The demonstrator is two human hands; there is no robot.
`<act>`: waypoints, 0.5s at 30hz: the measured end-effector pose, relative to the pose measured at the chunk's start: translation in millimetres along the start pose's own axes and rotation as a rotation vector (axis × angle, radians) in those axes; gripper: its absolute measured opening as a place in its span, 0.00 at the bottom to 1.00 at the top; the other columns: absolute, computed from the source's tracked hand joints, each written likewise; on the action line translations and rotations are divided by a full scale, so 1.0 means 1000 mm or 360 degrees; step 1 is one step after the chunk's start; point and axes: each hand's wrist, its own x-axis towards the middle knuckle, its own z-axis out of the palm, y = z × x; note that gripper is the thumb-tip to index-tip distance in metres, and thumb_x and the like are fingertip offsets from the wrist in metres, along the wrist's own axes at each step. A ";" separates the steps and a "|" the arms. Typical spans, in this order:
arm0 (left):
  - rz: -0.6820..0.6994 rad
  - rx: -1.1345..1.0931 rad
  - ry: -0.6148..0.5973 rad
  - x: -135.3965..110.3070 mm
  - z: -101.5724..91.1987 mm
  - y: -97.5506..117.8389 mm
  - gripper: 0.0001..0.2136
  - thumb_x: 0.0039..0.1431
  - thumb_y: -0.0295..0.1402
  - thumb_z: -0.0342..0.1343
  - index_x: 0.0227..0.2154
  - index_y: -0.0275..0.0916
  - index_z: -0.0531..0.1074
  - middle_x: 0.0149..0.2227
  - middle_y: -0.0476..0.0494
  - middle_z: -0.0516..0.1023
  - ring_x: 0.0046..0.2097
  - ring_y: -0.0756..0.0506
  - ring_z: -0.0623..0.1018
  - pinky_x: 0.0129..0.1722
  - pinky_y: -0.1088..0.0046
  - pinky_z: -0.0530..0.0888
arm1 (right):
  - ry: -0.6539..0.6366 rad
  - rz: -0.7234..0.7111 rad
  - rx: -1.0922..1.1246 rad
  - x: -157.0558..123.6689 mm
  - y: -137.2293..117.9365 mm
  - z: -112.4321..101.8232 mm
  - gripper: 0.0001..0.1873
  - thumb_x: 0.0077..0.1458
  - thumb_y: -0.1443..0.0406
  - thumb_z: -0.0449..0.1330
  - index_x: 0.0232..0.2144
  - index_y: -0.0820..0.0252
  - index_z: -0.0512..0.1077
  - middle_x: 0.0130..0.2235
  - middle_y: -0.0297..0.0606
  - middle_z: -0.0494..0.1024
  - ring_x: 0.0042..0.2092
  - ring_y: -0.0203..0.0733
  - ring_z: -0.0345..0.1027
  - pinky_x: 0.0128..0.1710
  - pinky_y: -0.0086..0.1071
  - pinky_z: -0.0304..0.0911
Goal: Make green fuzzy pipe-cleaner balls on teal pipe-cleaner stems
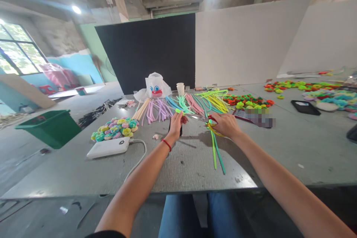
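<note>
My left hand (176, 123) is closed, pinching a short yellow-green pipe cleaner (179, 111) above the table. In my right hand (226, 125) is a pair of scissors (198, 118) with red and yellow handles, its blades pointing left toward my left hand. Below the scissors, a light green pipe cleaner (213, 150) and a teal pipe cleaner (219, 150) stretch toward the front edge; whether my right hand also grips them I cannot tell. A dark phone-like object (181, 131) is partly hidden under my left hand. Behind both hands lie fanned bundles of coloured pipe cleaners (160, 111).
Pastel fuzzy pieces (115, 129) are heaped at left behind a white power bank (108, 148) with a cable. Red and green pieces (248, 101) lie at right, near a black tray (305, 107). Paper cups (180, 88) stand at the back. A green bin (51, 128) is beyond the table's left edge.
</note>
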 end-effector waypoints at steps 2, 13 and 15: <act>-0.0029 -0.0025 0.0000 0.000 0.001 -0.001 0.15 0.52 0.38 0.60 0.19 0.37 0.64 0.17 0.52 0.69 0.21 0.54 0.67 0.23 0.78 0.62 | -0.0002 0.0001 0.0037 -0.001 0.000 0.002 0.18 0.56 0.51 0.54 0.36 0.59 0.72 0.31 0.40 0.80 0.32 0.44 0.71 0.26 0.31 0.40; -0.0139 -0.0193 0.0077 -0.002 0.005 -0.002 0.15 0.52 0.40 0.61 0.21 0.38 0.62 0.18 0.54 0.67 0.22 0.54 0.68 0.24 0.78 0.64 | -0.0183 0.0179 0.0546 0.002 -0.013 0.007 0.23 0.51 0.44 0.54 0.25 0.58 0.67 0.24 0.35 0.71 0.26 0.38 0.60 0.25 0.29 0.40; -0.0132 -0.0194 0.0110 -0.001 0.004 -0.004 0.15 0.52 0.39 0.61 0.22 0.38 0.62 0.19 0.54 0.67 0.22 0.54 0.68 0.24 0.78 0.64 | -0.0258 0.0200 0.0782 0.004 -0.015 0.009 0.24 0.47 0.43 0.57 0.22 0.58 0.64 0.22 0.32 0.67 0.25 0.36 0.57 0.25 0.29 0.41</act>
